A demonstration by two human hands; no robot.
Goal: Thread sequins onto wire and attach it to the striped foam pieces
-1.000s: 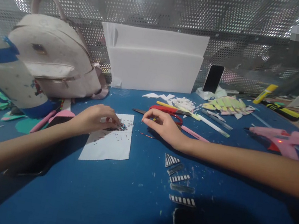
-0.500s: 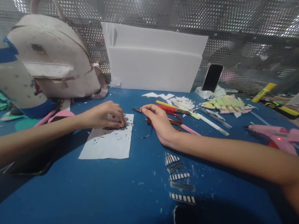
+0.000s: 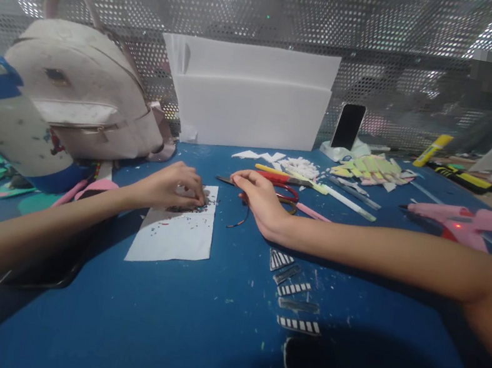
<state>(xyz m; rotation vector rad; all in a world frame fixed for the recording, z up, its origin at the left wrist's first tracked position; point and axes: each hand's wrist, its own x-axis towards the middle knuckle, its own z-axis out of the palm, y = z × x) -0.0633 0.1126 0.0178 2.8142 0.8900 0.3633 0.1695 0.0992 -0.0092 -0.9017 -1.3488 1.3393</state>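
My left hand rests on the top of a white paper sheet, fingers curled together over a scatter of tiny dark beads; what it pinches is too small to name. My right hand lies on the blue table just right of the sheet, fingers closed near the red-handled scissors. A thin dark thread trails from under its palm.
A pale backpack and a white-and-blue container stand at the left. White foam boards lean on the perforated wall. A phone, pens, paper scraps, a pink glue gun and striped strips lie to the right.
My right hand moved away from me toward the scissors and lowered onto the table, the thread now trailing under it. My left hand shifted slightly over the beads.
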